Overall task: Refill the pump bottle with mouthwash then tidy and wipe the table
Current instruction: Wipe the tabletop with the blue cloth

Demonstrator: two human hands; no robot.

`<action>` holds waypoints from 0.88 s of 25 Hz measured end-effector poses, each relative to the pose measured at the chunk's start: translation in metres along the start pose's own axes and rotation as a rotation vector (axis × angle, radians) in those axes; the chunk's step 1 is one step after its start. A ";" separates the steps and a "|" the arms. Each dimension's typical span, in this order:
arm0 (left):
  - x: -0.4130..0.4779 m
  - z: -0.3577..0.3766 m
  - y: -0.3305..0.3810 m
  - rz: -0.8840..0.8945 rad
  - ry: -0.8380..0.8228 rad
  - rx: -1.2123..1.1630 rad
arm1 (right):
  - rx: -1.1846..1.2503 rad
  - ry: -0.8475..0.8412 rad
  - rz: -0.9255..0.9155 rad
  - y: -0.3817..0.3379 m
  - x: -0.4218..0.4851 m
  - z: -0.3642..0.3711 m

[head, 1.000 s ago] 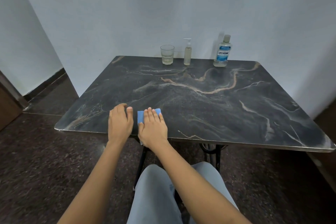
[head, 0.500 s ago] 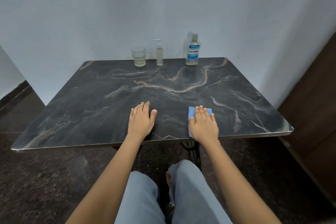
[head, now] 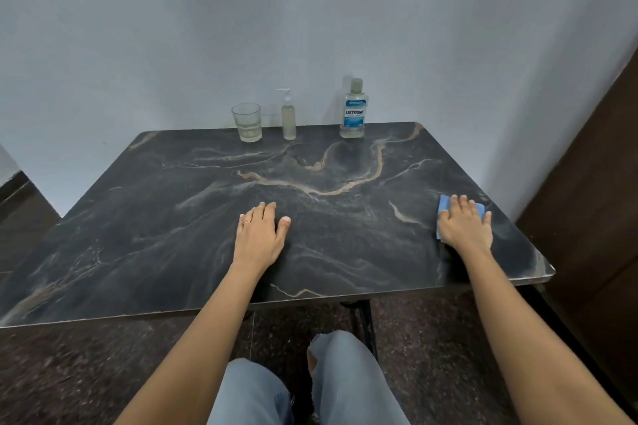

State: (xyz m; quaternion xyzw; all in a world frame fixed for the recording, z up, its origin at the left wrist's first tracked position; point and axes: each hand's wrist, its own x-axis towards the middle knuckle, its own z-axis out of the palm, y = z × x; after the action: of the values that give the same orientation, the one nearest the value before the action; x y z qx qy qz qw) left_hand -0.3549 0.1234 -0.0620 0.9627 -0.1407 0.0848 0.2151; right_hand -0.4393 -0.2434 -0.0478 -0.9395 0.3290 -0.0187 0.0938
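1. Since half a second ago the right hand [head: 464, 229] has slid the blue cloth [head: 444, 203] well out toward the right side of the table [head: 155, 235]; before, it lay just right of the table's middle, near the front edge.
2. Flat and palm-down, that right hand presses on the cloth with fingers spread and straight, not curled around it. Only the cloth's far corners and its left edge peek out from under the fingers and palm.
3. Beyond the right hand's little finger the table's right edge is near, and past that stands a dark brown panel [head: 593, 183] (a door or a cabinet side, I cannot tell which).
4. Well apart to its left rests the left hand [head: 258, 238], also palm-down on the bare marble-patterned top, fingers together and thumb held out, gripping nothing. A ring [head: 247, 222] shows on one finger.
5. Far ahead of the left hand, along the table's back edge by the pale wall [head: 310, 10], three things stand upright in a row:
   - a clear glass [head: 246, 122], furthest left, with a little pale liquid at the bottom;
   - the pump bottle [head: 288, 115] just right of it, with pale liquid filling most of the body;
   - the mouthwash bottle [head: 353, 109], further right and apart from the pump bottle, capped, with a blue label (it reads LISTERINE).
6. Nearest the camera, below both forearms, are knees in light blue jeans [head: 345, 379] over a dark speckled floor [head: 86, 373].
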 end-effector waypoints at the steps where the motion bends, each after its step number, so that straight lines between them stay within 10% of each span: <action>1: 0.004 -0.001 -0.004 -0.005 0.004 0.001 | -0.006 -0.004 0.009 -0.005 0.009 0.000; 6: 0.023 -0.003 -0.027 -0.058 -0.002 0.005 | -0.029 -0.023 -0.078 -0.072 0.027 0.013; 22: 0.059 -0.031 -0.096 -0.252 0.199 -0.115 | -0.006 -0.242 -1.142 -0.350 -0.075 0.080</action>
State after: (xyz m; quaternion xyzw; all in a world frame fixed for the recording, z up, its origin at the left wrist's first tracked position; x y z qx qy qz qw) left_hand -0.2725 0.2068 -0.0583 0.9456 -0.0016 0.1437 0.2918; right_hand -0.2745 0.0844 -0.0581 -0.9637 -0.2426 0.0422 0.1030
